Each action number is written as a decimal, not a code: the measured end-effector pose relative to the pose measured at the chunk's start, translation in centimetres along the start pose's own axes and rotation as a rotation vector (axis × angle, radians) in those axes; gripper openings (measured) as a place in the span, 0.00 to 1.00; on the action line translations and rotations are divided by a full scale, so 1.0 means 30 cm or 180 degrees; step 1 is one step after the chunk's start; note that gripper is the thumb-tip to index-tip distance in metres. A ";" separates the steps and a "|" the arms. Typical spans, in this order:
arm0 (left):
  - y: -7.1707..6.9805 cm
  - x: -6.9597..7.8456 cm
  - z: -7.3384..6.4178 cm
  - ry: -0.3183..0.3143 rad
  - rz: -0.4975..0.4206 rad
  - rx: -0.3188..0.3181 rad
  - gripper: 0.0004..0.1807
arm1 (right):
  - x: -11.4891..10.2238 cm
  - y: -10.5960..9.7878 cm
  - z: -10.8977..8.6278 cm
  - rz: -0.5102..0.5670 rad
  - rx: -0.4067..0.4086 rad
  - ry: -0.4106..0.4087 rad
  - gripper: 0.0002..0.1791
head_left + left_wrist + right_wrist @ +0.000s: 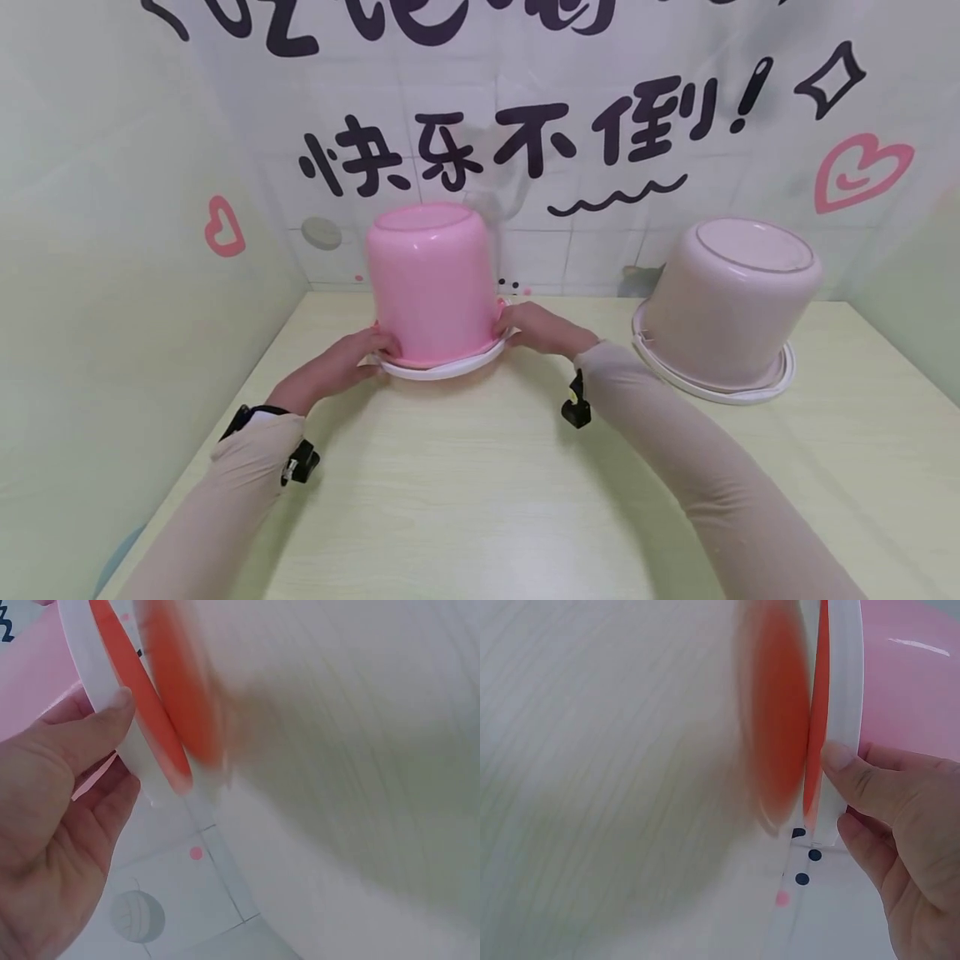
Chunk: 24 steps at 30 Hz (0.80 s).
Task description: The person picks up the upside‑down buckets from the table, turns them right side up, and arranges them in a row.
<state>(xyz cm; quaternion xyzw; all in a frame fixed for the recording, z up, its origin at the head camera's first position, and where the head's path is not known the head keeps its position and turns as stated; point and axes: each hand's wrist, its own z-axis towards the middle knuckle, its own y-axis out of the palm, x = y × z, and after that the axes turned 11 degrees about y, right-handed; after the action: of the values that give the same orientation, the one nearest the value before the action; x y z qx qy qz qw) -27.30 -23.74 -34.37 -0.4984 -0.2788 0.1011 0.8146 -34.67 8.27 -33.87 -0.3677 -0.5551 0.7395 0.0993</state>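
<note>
Two hands are engaged on one glossy pink, round-walled plastic bucket (pixel 431 283), inverted over a pale counter (pixel 465 483) with faint wood grain. The left hand (pixel 345 362) grips the bucket's left side at the lower edge, thumb on the flat white band (pixel 450 367) there, fingers against the pink wall. The right hand (pixel 542 327) pinches the opposite side in the same manner. An orange-red strip (pixel 818 712) shows inside the white band; the orange patch (pixel 780 712) beside it is too blurred to identify. Right of the pink bucket, well apart, sits a smooth, pale pink plastic bucket (pixel 731 304), also inverted, tapered, its round base ringed, a white band about its mouth. Behind the pink bucket hangs a white tile-patterned sheet (pixel 540 250) printed with thick black characters.
</note>
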 end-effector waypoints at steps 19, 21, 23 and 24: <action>0.022 0.084 0.025 -0.0592 0.0667 -0.0033 0.18 | -0.022 -0.052 -0.035 -0.0136 -0.0014 -0.0046 0.12; 0.024 0.091 0.026 -0.0571 0.0810 -0.0003 0.18 | -0.021 -0.057 -0.041 -0.0141 0.0008 -0.0067 0.12; 0.025 0.096 0.026 -0.0534 0.0957 0.0030 0.18 | -0.021 -0.062 -0.047 -0.0145 0.0036 -0.0101 0.12; 0.026 0.099 0.027 -0.0512 0.1029 0.0056 0.18 | -0.021 -0.064 -0.049 -0.0123 0.0045 -0.0114 0.12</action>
<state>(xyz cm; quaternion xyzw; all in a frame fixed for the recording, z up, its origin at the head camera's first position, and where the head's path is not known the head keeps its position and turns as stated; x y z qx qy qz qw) -25.21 -21.45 -33.71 -0.5199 -0.2585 0.2727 0.7671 -33.75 9.72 -32.04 -0.3429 -0.5585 0.7478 0.1062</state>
